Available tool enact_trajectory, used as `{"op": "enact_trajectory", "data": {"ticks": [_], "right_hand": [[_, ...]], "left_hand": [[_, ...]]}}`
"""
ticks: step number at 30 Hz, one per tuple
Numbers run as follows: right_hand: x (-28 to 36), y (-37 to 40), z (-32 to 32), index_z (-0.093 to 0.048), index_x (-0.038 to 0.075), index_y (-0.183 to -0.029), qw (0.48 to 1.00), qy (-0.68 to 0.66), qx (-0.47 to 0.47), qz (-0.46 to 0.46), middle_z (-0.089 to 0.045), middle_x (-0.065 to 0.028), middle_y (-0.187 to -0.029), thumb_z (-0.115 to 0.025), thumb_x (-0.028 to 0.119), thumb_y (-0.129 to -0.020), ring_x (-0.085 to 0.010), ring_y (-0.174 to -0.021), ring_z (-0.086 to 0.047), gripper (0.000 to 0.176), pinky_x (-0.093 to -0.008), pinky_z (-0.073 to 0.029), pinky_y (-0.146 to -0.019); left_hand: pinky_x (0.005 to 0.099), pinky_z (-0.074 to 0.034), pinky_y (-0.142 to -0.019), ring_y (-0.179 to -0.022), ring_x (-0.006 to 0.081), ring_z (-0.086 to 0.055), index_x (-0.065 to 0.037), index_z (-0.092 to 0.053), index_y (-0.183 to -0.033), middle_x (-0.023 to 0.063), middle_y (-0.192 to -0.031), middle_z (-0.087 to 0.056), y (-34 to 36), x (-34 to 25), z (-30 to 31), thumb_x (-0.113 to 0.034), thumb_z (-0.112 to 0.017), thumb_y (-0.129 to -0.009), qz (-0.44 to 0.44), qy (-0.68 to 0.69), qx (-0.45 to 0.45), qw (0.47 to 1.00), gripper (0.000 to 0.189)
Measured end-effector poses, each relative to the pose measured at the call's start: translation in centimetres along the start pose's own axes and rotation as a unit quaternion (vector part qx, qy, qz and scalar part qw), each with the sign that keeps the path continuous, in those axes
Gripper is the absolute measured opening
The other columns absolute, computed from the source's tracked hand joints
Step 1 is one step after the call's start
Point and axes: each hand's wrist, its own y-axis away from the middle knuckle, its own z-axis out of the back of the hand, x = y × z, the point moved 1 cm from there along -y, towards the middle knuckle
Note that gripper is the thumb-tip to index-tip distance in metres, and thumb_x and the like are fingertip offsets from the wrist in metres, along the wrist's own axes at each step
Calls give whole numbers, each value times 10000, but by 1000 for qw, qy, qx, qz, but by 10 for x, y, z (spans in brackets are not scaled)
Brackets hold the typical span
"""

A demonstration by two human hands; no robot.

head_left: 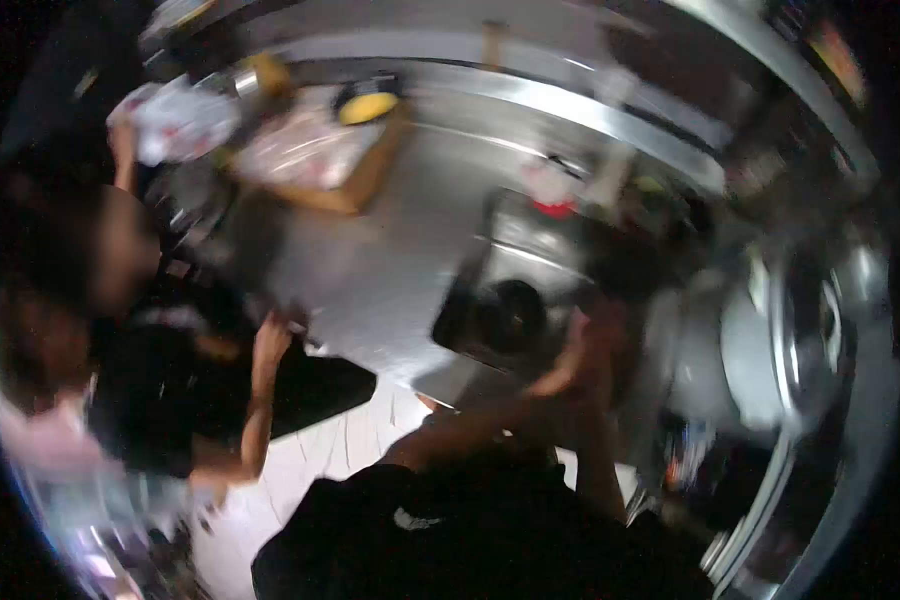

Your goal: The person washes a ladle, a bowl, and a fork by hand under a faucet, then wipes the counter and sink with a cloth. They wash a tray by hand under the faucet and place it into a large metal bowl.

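Observation:
Both of my forearms reach forward from my black shirt, and motion blur smears the fingers. My left hand (567,367) is close against my right hand (602,325), beside the right edge of a metal sink basin (535,245). Whether either one holds something I cannot make out. Just left of them, a dark round object (511,314), perhaps a bowl or pan, sits at the near part of the basin. A white container with a red base (550,187) stands at the far edge of the basin.
A steel counter (370,270) stretches left, carrying a cardboard box (345,195) with plastic wrapping and a yellow item (368,108). Co-workers stand at left, one with a hand (273,338) over the counter. A large metal pot (755,350) is at right.

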Motion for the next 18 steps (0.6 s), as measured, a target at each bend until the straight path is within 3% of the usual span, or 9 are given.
{"op": "enact_trajectory", "data": {"ticks": [6, 8, 11, 12, 13, 14, 15, 17, 18], "right_hand": [[76, 6, 159, -542, -20, -1141, 969, -231, 82, -32, -606, -159, -1019, -524, 249, -883, -238, -982, -563, 373, -359, -431, -856], [107, -2, 224, -515, 67, -1211, 890, -352, 277, 79, -529, -129, -1193, -485, 141, -896, -241, -1105, -491, 325, -344, -384, -941], [75, -7, 191, -491, 30, -1230, 996, 6, -88, 22, -565, -126, -1148, -529, 186, -875, -225, -1083, -514, 390, -340, -386, -943], [63, -3, 163, -483, 18, -1237, 961, 199, -189, -28, -577, -126, -1133, -543, 202, -868, -219, -1076, -522, 416, -338, -386, -943], [54, 10, 142, -476, 5, -1243, 929, 279, -234, -65, -589, -125, -1117, -558, 217, -861, -214, -1069, -529, 444, -337, -387, -944], [45, 24, 126, -468, -7, -1249, 913, 308, -254, -84, -601, -124, -1102, -572, 232, -854, -208, -1062, -537, 473, -336, -388, -945], [17, 59, 114, -497, -8, -1213, 972, 113, -146, -143, -607, -121, -1080, -575, 208, -856, -205, -1033, -550, 424, -330, -407, -925], [-10, 145, 81, -555, -10, -1140, 910, -324, 100, -240, -620, -114, -1036, -579, 159, -861, -199, -976, -577, 327, -318, -446, -886], [-17, 162, 101, -573, 9, -1130, 901, -275, 39, -333, -614, -127, -1066, -579, 170, -865, -207, -992, -576, 310, -310, -440, -897]], "left_hand": [[300, -449, -830, -948, 202, -606, -35, -616, -1097, 140, -1052, -631, -56, -72, 22, -45, -507, -855, 120, 81, 256, 956, 265], [348, -448, -827, -917, 236, -615, 44, -634, -1009, 169, -969, -648, -50, -56, 39, -249, -583, -826, 67, 265, 262, 926, 349], [395, -429, -872, -970, 339, -585, 45, -578, -1071, 196, -1030, -619, -31, 93, 25, -325, -573, -815, 268, 650, 141, 697, 451], [395, -429, -872, -970, 339, -585, 45, -578, -1071, 196, -1030, -619, -16, 102, 10, -325, -573, -815, 268, 659, 158, 685, 451], [398, -414, -896, -1020, 353, -545, 21, -555, -1127, 193, -1115, -572, -2, 108, 0, -275, -531, -850, 144, 297, 161, 930, 406], [401, -399, -920, -1070, 368, -505, -4, -531, -1182, 189, -1201, -524, 11, 120, -9, -226, -489, -884, -22, -125, 113, 985, 374], [377, -401, -917, -1079, 303, -511, 22, -518, -1193, 177, -1235, -508, 56, 173, -27, -319, -503, -891, 221, 279, 58, 933, 456], [321, -359, -969, -1110, 220, -508, -6, -421, -1268, 163, -1204, -535, 99, 117, -20, -423, -484, -896, 301, 272, 55, 912, 563], [300, -334, -996, -1130, 204, -505, -29, -366, -1319, 160, -1195, -545, 95, 95, -17, -433, -487, -894, 290, 182, 64, 937, 598]]}}
